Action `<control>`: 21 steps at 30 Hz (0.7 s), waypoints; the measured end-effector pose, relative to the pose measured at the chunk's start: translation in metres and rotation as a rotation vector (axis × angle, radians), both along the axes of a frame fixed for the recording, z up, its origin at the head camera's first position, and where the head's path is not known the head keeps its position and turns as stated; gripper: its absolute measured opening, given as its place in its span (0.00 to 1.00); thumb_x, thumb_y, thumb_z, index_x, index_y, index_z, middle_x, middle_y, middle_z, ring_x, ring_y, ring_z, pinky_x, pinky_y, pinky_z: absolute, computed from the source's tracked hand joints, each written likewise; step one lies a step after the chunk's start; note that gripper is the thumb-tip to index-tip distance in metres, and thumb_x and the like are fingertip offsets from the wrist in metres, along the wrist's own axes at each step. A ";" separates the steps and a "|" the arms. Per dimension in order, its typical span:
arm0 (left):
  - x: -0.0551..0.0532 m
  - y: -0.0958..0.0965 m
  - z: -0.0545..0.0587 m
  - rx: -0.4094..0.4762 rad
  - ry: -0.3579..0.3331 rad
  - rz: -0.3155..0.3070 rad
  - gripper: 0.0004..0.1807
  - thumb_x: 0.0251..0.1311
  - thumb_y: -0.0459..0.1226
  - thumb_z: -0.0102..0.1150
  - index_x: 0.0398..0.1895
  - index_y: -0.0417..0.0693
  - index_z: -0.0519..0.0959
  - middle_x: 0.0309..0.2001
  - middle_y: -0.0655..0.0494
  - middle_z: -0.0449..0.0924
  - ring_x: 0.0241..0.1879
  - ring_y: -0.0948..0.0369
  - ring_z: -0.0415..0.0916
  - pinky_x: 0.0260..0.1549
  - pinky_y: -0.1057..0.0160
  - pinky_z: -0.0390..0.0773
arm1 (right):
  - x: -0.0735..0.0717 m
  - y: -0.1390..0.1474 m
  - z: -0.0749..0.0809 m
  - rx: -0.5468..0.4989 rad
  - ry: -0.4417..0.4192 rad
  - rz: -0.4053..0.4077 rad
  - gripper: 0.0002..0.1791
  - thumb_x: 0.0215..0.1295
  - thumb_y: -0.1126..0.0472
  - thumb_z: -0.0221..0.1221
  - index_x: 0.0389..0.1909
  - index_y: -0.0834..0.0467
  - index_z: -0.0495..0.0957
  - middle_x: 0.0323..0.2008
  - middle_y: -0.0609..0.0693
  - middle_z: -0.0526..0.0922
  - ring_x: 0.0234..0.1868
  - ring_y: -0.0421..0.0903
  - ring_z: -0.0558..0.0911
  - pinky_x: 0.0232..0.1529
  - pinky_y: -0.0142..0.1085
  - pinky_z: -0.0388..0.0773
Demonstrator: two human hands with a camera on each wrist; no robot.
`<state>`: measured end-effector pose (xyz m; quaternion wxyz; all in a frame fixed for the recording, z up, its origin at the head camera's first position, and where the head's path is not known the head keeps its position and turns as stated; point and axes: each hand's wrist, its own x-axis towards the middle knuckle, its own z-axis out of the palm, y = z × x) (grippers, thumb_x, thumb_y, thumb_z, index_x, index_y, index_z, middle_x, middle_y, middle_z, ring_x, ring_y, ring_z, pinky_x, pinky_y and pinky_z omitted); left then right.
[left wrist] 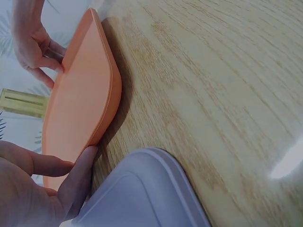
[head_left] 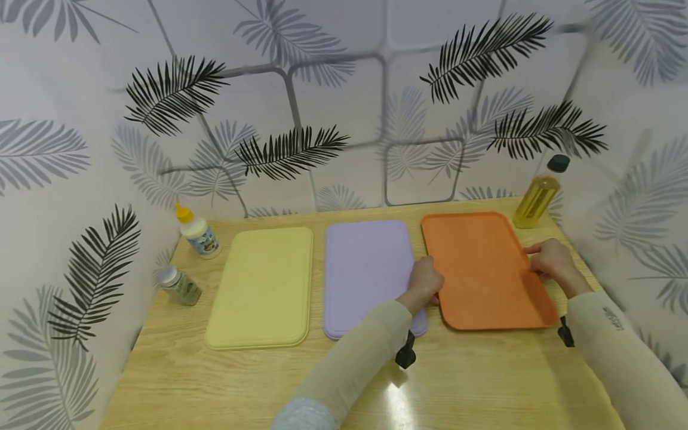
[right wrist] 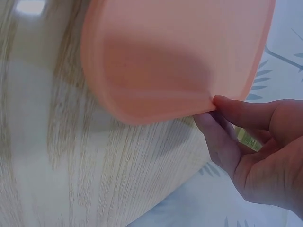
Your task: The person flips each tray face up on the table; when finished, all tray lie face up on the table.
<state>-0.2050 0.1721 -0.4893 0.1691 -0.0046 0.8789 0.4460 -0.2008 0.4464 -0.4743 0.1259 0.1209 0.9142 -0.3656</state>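
Nearest the camera, a pale beige left sleeve [head_left: 352, 361] enters at 6 o'clock and a matching right sleeve [head_left: 618, 352] at 4 o'clock. Subject item: orange rectangular tray [head_left: 486, 272], plastic-looking, rounded corners, raised rim, towards 4 o'clock in the head view. Left hand [head_left: 426, 278] pinches the 9 o'clock rim between thumb and fingers; right hand [head_left: 550, 263] pinches the 3 o'clock rim likewise. Shadow under the near rim suggests that part is clear of the pale wood-grained tabletop [head_left: 473, 382]; the underside is mostly hidden.

Handling, as judged: light, stiff, unlikely to break, smooth enough to slip. Opposed holds midway along the long rims are sound.

Obstructions: lilac rectangular plastic-looking panel [head_left: 368, 269] at the tray's 9 o'clock, crowding the left knuckles; clear bottle of yellow liquid with dark cap [head_left: 536, 200] at 1 o'clock, near the corner.

Further off, towards 9 o'clock: yellow rectangular plastic-looking panel [head_left: 260, 289], white squeeze bottle with yellow nozzle [head_left: 201, 236], silver-lidded clear jar [head_left: 185, 291].
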 end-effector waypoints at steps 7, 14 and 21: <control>0.001 0.002 0.001 -0.034 0.045 -0.020 0.22 0.54 0.23 0.56 0.55 0.37 0.74 0.52 0.44 0.76 0.30 0.53 0.77 0.08 0.62 0.77 | 0.001 0.003 0.002 0.024 0.037 0.012 0.30 0.50 0.74 0.56 0.58 0.80 0.67 0.26 0.61 0.84 0.16 0.46 0.78 0.21 0.42 0.82; -0.002 0.006 0.003 -0.086 0.060 -0.043 0.18 0.56 0.25 0.58 0.51 0.38 0.76 0.45 0.45 0.77 0.25 0.56 0.75 0.05 0.65 0.74 | 0.002 0.002 0.006 0.040 0.052 0.006 0.31 0.49 0.74 0.56 0.58 0.80 0.67 0.20 0.57 0.83 0.16 0.47 0.79 0.21 0.43 0.82; -0.001 0.005 0.003 -0.087 0.063 -0.045 0.15 0.55 0.24 0.57 0.48 0.38 0.76 0.42 0.44 0.78 0.20 0.56 0.75 0.05 0.65 0.74 | 0.005 0.001 0.002 0.118 0.094 0.031 0.32 0.45 0.74 0.52 0.57 0.80 0.68 0.14 0.49 0.78 0.14 0.45 0.77 0.18 0.42 0.81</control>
